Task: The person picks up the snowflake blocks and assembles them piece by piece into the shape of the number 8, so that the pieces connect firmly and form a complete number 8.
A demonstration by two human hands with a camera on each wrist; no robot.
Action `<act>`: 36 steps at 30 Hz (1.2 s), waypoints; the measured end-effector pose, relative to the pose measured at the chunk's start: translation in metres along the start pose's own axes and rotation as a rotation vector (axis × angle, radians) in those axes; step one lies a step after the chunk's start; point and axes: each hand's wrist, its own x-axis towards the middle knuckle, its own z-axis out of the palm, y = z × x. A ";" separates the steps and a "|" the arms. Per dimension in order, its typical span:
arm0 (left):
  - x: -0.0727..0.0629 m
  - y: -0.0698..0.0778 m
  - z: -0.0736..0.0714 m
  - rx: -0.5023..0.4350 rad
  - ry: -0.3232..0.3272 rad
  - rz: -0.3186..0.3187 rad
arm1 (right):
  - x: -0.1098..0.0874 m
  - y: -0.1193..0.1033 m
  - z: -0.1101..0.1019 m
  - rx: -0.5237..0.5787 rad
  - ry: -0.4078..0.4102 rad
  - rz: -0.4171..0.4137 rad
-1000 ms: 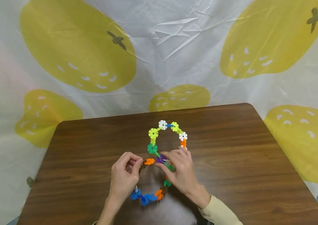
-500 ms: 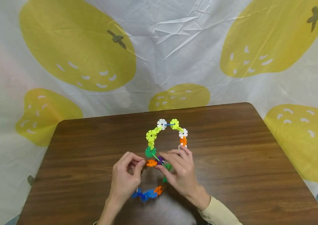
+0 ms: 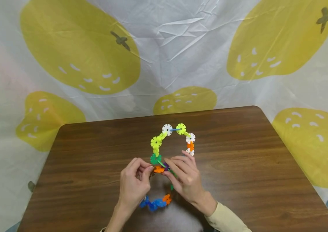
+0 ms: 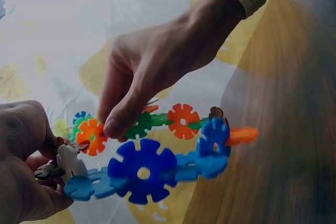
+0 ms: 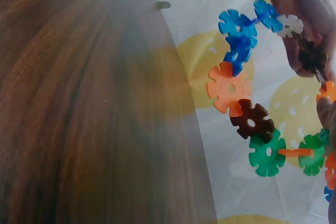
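Notched plastic snowflake discs are slotted together into a chain with a far loop and a near loop. My left hand (image 3: 135, 180) pinches the chain by a brown disc (image 5: 312, 56) beside an orange disc (image 3: 159, 169). Opposite it, my right hand (image 3: 188, 182) pinches a purple disc (image 3: 166, 166), mostly covered by the fingers. The orange disc's edge meets the purple one; whether they are slotted together is hidden. Beyond the hands curve green (image 3: 156, 159), yellow and white discs (image 3: 167, 130). Blue discs (image 4: 143, 171) hang in the near loop.
A brown wood-grain table (image 3: 254, 161) lies beneath the hands. Behind it hangs a white cloth (image 3: 181, 58) printed with yellow fruit shapes.
My left hand has moved right, bringing the orange disc from a gap up against the purple disc. The near loop narrowed, then shifted slightly right. My right hand stays nearly in place.
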 end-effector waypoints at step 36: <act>-0.038 -0.086 0.024 0.193 -0.257 -0.307 | -0.042 0.051 0.019 -0.156 -0.589 0.055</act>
